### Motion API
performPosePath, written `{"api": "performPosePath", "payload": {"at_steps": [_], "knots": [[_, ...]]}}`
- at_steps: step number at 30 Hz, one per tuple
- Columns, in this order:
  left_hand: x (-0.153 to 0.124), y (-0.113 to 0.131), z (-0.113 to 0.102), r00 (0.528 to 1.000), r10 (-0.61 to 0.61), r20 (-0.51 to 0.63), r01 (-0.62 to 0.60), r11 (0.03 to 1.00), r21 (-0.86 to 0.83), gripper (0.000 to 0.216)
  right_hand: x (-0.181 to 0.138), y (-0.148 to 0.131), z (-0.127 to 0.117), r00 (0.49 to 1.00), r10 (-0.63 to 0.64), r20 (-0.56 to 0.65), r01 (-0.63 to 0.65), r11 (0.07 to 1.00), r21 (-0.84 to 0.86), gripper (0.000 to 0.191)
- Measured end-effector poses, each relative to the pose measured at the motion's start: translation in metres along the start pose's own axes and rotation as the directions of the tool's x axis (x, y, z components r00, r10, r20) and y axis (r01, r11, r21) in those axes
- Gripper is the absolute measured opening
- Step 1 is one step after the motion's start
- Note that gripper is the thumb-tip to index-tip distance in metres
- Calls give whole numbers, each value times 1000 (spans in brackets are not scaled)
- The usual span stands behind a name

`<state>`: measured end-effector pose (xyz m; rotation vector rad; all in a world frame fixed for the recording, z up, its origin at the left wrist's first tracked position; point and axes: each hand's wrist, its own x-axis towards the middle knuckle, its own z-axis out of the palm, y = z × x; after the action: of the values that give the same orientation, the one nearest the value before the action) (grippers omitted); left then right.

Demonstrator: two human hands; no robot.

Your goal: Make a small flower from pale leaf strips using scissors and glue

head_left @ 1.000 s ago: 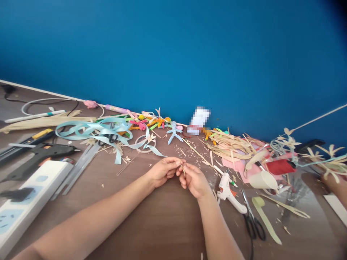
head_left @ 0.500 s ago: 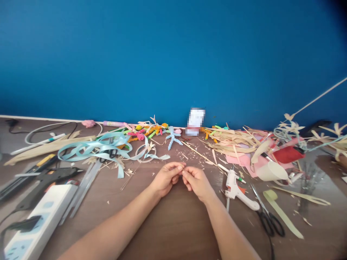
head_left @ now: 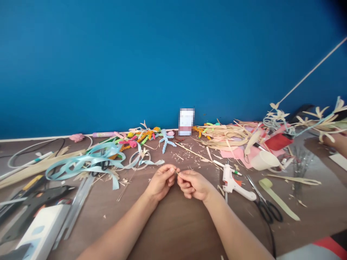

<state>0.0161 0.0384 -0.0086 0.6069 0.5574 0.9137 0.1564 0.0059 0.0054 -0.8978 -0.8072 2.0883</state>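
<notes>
My left hand (head_left: 162, 182) and my right hand (head_left: 195, 185) meet fingertip to fingertip above the middle of the table. Both are closed in a pinch. Something small and thin shows between the fingertips, too small to name. Scraps of dried leaf lie on the tabletop just beyond my hands. To the right of my right hand lie a white glue gun (head_left: 235, 185) and black-handled scissors (head_left: 267, 207). A loose pile of light blue ribbon (head_left: 89, 159) is off to the left of my left hand.
On the left are a dark glue gun (head_left: 35, 206), glue sticks (head_left: 77, 207) and a power strip (head_left: 40, 231). Pipe-cleaner figures (head_left: 165, 140) line the wall. Dried strips (head_left: 227, 139), a white cup (head_left: 264, 160) and a pale green strip (head_left: 280, 202) lie right. Another person's hand (head_left: 337, 142) shows there.
The view has turned a little to the right, bringing another person's hand in at the right edge. My two hands stay pinched together, with the fingers slightly shifted.
</notes>
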Motion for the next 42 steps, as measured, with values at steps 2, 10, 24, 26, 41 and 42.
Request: {"api": "performPosePath", "payload": {"at_steps": [2,10,24,26,41,42], "knots": [[0,0,0,1000,-10,-16,9,1000,-21,16,0,0,-3,1000,-3,-13,3,1000,-19,24],[-1,4,-1,997,-70,-40,67,995,-78,19,-1,-3,0,992,-79,-102,67,991,-119,23],[3,4,-3,995,-33,-92,24,995,-95,12,6,7,11,691,-700,-179,295,500,-814,6],[3,3,-3,995,-37,-93,29,996,-88,11,4,5,10,696,-694,-187,289,509,-811,8],[1,2,-3,999,-46,-11,46,998,-36,17,5,3,9,969,-122,-217,104,990,-95,21],[0,2,-2,999,-49,-9,49,998,-29,17,5,2,8,970,-106,-217,89,992,-87,20]]}}
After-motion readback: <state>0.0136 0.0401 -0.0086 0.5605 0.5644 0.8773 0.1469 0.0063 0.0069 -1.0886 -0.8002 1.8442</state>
